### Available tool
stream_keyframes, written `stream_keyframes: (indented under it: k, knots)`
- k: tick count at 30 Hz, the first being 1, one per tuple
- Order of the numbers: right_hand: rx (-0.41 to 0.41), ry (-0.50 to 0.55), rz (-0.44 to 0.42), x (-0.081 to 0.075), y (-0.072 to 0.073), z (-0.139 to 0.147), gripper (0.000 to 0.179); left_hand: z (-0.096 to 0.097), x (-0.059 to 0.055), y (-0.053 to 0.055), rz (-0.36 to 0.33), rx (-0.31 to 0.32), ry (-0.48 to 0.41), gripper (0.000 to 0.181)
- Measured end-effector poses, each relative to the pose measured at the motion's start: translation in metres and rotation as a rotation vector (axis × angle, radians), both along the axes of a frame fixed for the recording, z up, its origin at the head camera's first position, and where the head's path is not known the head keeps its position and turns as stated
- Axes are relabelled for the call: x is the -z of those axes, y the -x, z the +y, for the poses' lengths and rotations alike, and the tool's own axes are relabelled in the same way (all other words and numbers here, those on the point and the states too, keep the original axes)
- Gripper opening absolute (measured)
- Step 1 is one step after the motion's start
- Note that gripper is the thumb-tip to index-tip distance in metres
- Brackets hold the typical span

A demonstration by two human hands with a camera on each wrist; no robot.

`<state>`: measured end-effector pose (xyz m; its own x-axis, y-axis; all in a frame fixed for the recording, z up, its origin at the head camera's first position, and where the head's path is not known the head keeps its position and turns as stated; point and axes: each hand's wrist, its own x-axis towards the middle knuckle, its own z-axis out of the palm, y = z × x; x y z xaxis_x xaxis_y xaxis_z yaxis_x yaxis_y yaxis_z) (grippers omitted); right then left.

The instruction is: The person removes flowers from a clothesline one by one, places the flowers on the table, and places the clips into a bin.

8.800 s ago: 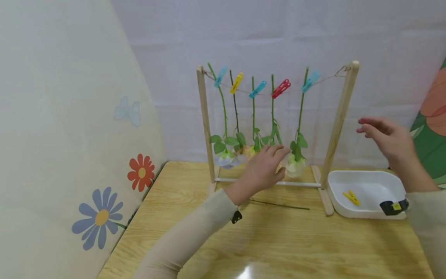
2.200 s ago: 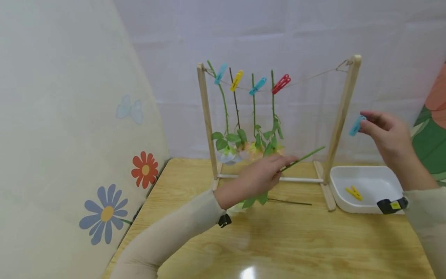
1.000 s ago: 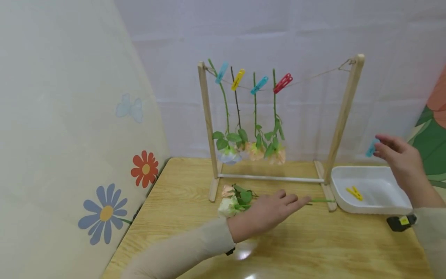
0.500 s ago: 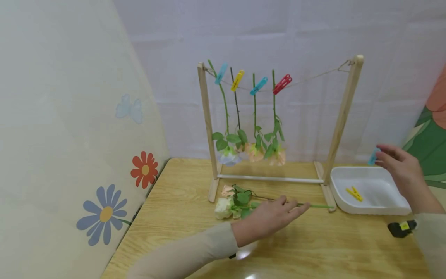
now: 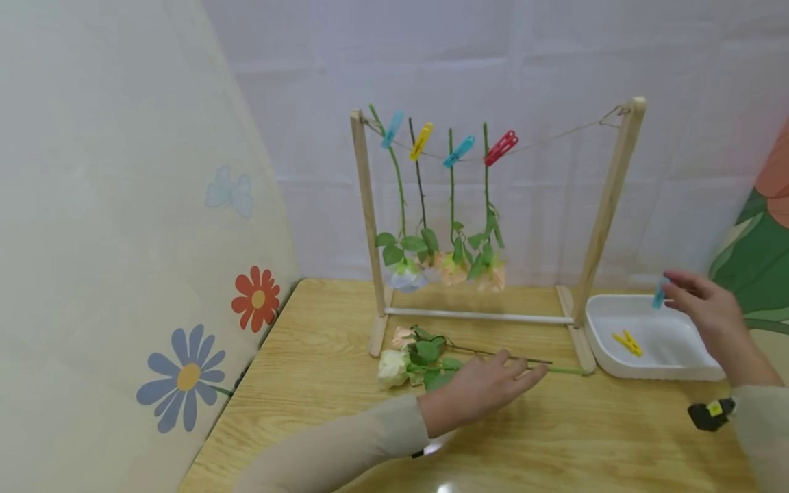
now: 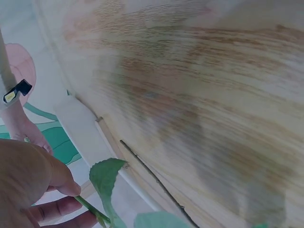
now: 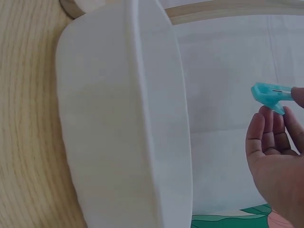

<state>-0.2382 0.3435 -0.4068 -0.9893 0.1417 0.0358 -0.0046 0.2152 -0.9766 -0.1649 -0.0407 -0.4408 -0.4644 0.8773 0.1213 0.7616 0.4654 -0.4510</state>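
Observation:
On the table in front of the rack lies a white rose (image 5: 393, 368), its green stem pointing right. My left hand (image 5: 483, 387) is low over that stem; in the left wrist view, the thumb and fingers (image 6: 57, 178) pinch the green stem (image 6: 90, 208). Beside it lies a peach rose (image 5: 403, 336) with a dark stem. My right hand (image 5: 709, 308) pinches a light blue clothespin (image 5: 659, 293) above the right part of the white tray (image 5: 600, 363). The right wrist view shows the clothespin (image 7: 270, 95) between thumb and fingertips, tray wall nearby.
A wooden rack (image 5: 607, 219) carries a string (image 5: 555, 137). Several roses hang from it head down by blue, yellow and red clothespins (image 5: 501, 148). A yellow clothespin (image 5: 627, 343) lies in the tray. The left wall (image 5: 123, 205) has painted flowers.
The rightmost rose and its blue clothespin have come off the string. My left hand has lowered the white rose onto the table. The right hand has sunk toward the tray with the clothespin.

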Motion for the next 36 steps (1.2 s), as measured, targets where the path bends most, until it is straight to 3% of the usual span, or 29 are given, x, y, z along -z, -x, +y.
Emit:
stream_keyframes:
  k: [3, 13, 18, 26, 30, 36]
  knots:
    - [0.040, -0.117, -0.029, 0.004, 0.001, 0.000, 0.018, 0.001, 0.002, 0.000, 0.019, 0.008, 0.008, 0.078]
    - [0.011, -0.204, -0.057, 0.012, 0.000, 0.006, 0.012, 0.002, 0.008, 0.001, 0.087, 0.012, 0.036, 0.076]
    - [0.005, -0.307, -0.088, 0.014, -0.001, 0.009, 0.045, 0.003, 0.012, 0.001, 0.110, 0.017, 0.044, 0.074]
    - [0.003, -0.386, -0.137, 0.018, -0.001, 0.013, 0.070, 0.004, 0.016, 0.001, 0.117, 0.011, 0.048, 0.070]
    - [0.004, -0.450, -0.164, 0.021, 0.000, 0.014, 0.075, 0.005, 0.015, 0.001, 0.110, 0.007, 0.057, 0.067]
    - [-0.038, -0.550, -0.129, 0.027, -0.002, 0.019, 0.065, 0.006, 0.016, 0.002, 0.086, -0.008, 0.068, 0.064]
